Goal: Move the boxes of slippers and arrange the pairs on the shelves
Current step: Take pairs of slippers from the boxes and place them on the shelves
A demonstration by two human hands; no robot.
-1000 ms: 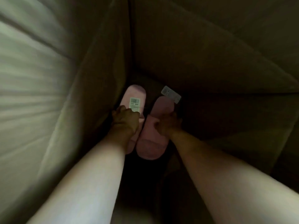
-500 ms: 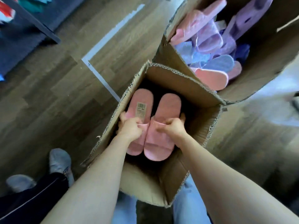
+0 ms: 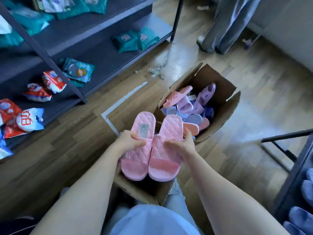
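I hold a pair of pink quilted slippers side by side above the near cardboard box (image 3: 144,192). My left hand (image 3: 130,141) grips the strap of the left pink slipper (image 3: 135,165), which carries a barcode label on its insole. My right hand (image 3: 181,143) grips the strap of the right pink slipper (image 3: 165,167). Just beyond stands a second open cardboard box (image 3: 227,114) with several pink, purple and blue slippers piled inside.
A dark metal shelf unit (image 3: 94,53) with teal and red-white packets runs along the left. Another shelf (image 3: 298,175) with blue slippers is at the right edge. A person's grey trousers (image 3: 223,26) stand at the back. Plastic wrap (image 3: 159,70) lies on the wooden floor.
Both hands have lifted the pink pair up out of the near box. The view has risen from inside the box to the room with the shelves.
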